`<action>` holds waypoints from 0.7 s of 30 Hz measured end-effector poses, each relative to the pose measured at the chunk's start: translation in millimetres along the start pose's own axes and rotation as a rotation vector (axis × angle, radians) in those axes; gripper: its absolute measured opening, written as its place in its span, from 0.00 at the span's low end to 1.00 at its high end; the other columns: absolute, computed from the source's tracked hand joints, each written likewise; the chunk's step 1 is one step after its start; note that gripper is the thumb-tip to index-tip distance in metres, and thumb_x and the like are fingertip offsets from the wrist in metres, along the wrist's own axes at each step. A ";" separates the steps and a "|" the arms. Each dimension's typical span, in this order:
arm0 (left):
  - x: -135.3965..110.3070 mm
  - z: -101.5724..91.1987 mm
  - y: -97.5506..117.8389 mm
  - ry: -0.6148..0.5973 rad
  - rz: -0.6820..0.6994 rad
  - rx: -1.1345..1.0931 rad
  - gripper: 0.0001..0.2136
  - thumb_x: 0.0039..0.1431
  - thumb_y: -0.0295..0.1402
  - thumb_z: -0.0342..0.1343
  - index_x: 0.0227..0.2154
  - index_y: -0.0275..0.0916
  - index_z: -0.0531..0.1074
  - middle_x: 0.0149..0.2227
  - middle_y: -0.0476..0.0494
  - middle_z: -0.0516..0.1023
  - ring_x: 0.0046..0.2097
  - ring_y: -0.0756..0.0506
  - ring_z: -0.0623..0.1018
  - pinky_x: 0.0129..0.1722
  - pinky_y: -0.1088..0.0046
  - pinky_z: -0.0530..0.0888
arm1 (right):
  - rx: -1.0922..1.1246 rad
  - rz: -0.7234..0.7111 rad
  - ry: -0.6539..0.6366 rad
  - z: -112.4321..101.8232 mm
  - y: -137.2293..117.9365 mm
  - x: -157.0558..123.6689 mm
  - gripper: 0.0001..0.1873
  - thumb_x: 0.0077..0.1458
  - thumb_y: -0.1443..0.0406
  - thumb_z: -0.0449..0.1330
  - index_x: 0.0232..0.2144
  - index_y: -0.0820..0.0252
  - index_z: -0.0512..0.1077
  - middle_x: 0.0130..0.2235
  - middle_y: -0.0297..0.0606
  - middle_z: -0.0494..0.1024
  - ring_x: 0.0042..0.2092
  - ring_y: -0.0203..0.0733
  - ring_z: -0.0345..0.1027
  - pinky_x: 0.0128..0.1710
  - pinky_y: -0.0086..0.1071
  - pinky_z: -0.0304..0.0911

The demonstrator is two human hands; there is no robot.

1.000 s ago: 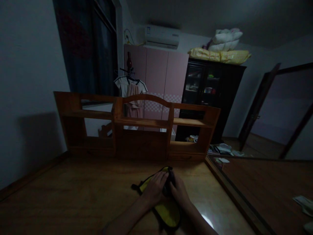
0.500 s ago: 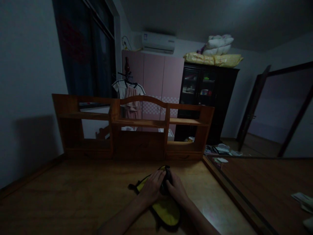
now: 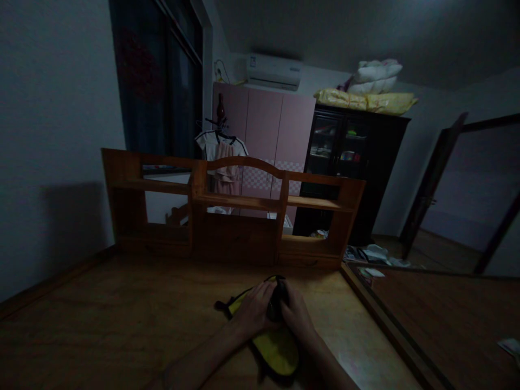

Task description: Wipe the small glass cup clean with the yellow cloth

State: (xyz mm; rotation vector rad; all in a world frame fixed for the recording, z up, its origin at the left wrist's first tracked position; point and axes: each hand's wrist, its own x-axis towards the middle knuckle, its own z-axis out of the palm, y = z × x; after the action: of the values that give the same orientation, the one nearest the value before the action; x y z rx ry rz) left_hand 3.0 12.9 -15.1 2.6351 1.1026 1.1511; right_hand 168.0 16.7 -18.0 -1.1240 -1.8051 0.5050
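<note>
A yellow cloth piece with black edging (image 3: 278,353), perhaps an opened-out case, lies flat on the wooden desk top (image 3: 142,314). Over its upper part, a small dark rounded object (image 3: 275,307) with a slight shine is between my two hands. My left hand (image 3: 255,307) is closed on its left side, fingers pointing up and forward. My right hand (image 3: 297,311) wraps it from the right, thumb towards the middle. Dim light and the fingers hide what kind of thing it is. A short black strap or tab (image 3: 221,306) sticks out at the cloth's left end.
A wooden shelf unit (image 3: 235,203) stands along the far edge of the desk. The wall (image 3: 52,162) rises at the left. Beyond are a pink wardrobe (image 3: 264,130) and a black cabinet (image 3: 382,162). Papers (image 3: 376,253) lie past the raised right edge.
The view has turned a little, so the room appears shifted to the right. Both hands stay on the dark object, which looks slightly more tilted; the yellow cloth stays in place.
</note>
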 end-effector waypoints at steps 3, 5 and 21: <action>-0.5 -1.3 1.0 0.005 -0.011 -0.030 0.40 0.41 0.40 0.68 0.57 0.41 0.57 0.53 0.38 0.70 0.54 0.36 0.71 0.55 0.53 0.69 | 0.025 0.022 -0.053 -2.9 1.1 0.7 0.30 0.47 0.74 0.50 0.54 0.57 0.65 0.51 0.41 0.75 0.53 0.47 0.67 0.56 0.43 0.60; -1.1 -1.6 0.9 0.012 -0.011 -0.046 0.40 0.40 0.39 0.69 0.57 0.41 0.57 0.52 0.38 0.70 0.53 0.36 0.71 0.54 0.54 0.70 | 0.069 0.010 -0.093 -6.1 0.9 0.5 0.32 0.47 0.75 0.49 0.56 0.57 0.63 0.53 0.41 0.73 0.55 0.47 0.65 0.58 0.43 0.58; -0.6 -9.6 11.2 0.017 0.017 0.033 0.38 0.42 0.37 0.69 0.57 0.41 0.58 0.53 0.38 0.69 0.55 0.35 0.69 0.57 0.51 0.65 | -0.282 -0.042 -0.058 -23.5 -0.8 2.2 0.16 0.54 0.67 0.55 0.46 0.58 0.72 0.38 0.43 0.80 0.37 0.47 0.73 0.37 0.34 0.64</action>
State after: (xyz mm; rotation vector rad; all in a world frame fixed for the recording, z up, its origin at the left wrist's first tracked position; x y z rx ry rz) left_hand 3.0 2.2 -5.0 2.6691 1.1137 1.1713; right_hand 187.5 15.5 -4.8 -1.2673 -1.9903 0.2651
